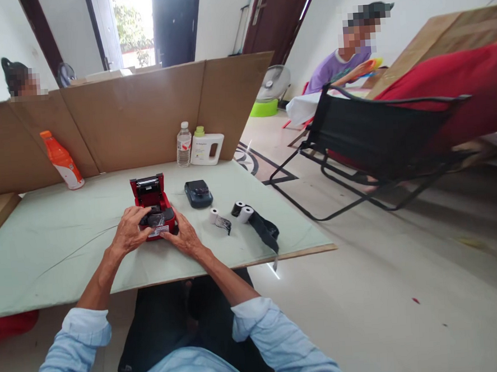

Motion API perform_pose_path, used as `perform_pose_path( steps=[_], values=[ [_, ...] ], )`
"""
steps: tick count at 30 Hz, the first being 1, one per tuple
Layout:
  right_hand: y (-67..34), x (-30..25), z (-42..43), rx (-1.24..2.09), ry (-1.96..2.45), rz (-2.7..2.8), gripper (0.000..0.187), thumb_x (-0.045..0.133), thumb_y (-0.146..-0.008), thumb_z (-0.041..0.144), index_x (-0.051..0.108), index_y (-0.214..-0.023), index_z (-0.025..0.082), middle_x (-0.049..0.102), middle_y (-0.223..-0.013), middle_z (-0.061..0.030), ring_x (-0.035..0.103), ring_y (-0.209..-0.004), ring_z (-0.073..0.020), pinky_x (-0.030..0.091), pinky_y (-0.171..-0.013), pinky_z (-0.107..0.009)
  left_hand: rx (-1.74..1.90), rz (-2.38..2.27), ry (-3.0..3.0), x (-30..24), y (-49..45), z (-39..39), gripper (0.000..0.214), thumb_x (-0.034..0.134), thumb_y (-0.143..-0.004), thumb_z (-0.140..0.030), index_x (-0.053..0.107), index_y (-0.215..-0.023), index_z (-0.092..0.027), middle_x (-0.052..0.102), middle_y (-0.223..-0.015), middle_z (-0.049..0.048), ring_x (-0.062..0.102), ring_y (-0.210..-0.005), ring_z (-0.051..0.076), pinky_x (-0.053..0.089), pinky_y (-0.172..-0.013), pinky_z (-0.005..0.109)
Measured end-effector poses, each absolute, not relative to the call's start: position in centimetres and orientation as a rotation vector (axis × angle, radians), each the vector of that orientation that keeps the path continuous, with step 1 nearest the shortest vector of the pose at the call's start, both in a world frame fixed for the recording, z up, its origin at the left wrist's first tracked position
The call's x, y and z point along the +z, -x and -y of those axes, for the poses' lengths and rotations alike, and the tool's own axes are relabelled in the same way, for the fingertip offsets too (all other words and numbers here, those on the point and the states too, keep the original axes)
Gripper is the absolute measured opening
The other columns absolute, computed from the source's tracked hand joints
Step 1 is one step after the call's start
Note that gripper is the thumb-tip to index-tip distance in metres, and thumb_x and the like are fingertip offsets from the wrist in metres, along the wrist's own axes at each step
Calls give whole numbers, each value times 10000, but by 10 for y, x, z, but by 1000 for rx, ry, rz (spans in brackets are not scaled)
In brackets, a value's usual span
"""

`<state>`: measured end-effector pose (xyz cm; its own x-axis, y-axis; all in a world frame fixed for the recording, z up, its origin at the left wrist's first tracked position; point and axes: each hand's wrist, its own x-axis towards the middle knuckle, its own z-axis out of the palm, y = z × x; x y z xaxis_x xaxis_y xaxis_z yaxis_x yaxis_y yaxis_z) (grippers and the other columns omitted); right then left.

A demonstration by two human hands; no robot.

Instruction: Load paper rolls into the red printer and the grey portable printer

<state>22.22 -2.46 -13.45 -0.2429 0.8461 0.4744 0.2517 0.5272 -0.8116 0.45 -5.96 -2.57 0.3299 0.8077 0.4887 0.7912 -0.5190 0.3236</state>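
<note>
A small red printer (152, 205) with its lid raised sits on the pale green table (58, 242) in front of me. My left hand (129, 231) curls over its left side, fingertips reaching into the open black compartment. My right hand (184, 235) presses against its right front corner, fingers bent around the casing. A white label shows on the printer's front between my hands.
A dark blue device (198, 193) lies just right of the printer. Paper rolls (245, 213) and a black strap (265, 232) lie near the table's right edge. An orange bottle (63, 161), water bottle (183, 144) and white jug (206, 148) stand against the cardboard screen (134, 114). A black folding chair (367, 139) stands to the right; other people sit beyond.
</note>
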Motion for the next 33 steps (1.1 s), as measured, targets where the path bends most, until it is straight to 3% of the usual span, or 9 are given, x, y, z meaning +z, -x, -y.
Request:
perform_pose_path(
  steps=[6,11,14,19,21,24,28,30,33],
  values=[
    [-223,-135,24,727,893,1729,923,790,-891,567,397,-1653,226,544,-1588,-179,523,-1469,-362,432,-1237,-563,977,-1461,-2543,-19,-11,51,221,749,-883,-194,835,-1079,-249,755,-1077,93,679,-1081,268,577,-1020,465],
    [-226,-112,18,615,884,1685,802,771,-910,502,471,-1606,240,598,-1507,-166,617,-1299,-330,553,-1068,-503,1011,-1471,-2450,-7,-14,41,170,662,-955,-213,830,-938,-227,782,-1030,83,693,-1002,241,566,-969,419],
    [-226,-84,7,526,868,1753,613,777,-908,426,622,-1472,242,683,-1388,-138,648,-1160,-304,566,-979,-456,1005,-1457,-2406,5,-19,34,183,635,-962,-223,804,-895,-206,781,-961,71,691,-926,222,556,-929,386],
    [-220,-49,-12,505,883,1950,154,747,-920,301,798,-1050,239,765,-950,-51,636,-879,-232,509,-855,-357,997,-1377,-2378,19,-24,25,237,597,-974,-285,793,-869,-200,778,-924,69,699,-894,218,560,-888,367],
    [-218,-45,-16,541,865,2007,92,716,-928,273,793,-901,229,743,-840,-23,619,-803,-208,469,-790,-325,1002,-1333,-2383,20,-21,22,222,611,-961,-298,804,-906,-204,792,-987,80,716,-961,229,564,-954,390],
    [-217,-47,-19,667,837,1974,160,668,-931,264,779,-826,217,736,-801,-6,617,-750,-186,435,-727,-297,981,-1385,-2371,18,-8,18,249,680,-916,-343,815,-1084,-219,782,-1221,108,701,-1175,278,559,-1049,444],
    [-218,-48,-21,854,808,1842,223,645,-925,353,780,-827,205,750,-809,-16,636,-759,-195,462,-725,-292,831,-1491,-2327,11,10,13,667,805,-818,-496,690,-1414,-217,670,-1485,142,622,-1343,356,558,-1079,496],
    [-218,-45,-23,888,805,1803,229,658,-899,382,783,-834,202,751,-807,-19,635,-763,-200,468,-721,-293,790,-1469,-2320,5,14,12,824,852,-766,-549,635,-1482,-203,642,-1522,155,607,-1361,378,542,-1107,506],
    [-217,-35,-25,907,801,1769,246,651,-883,399,779,-829,196,722,-770,-9,613,-738,-190,456,-696,-285,811,-1410,-2285,-2,14,10,842,882,-733,-556,651,-1460,-198,679,-1466,153,633,-1320,381,543,-1103,509]
  ],
)
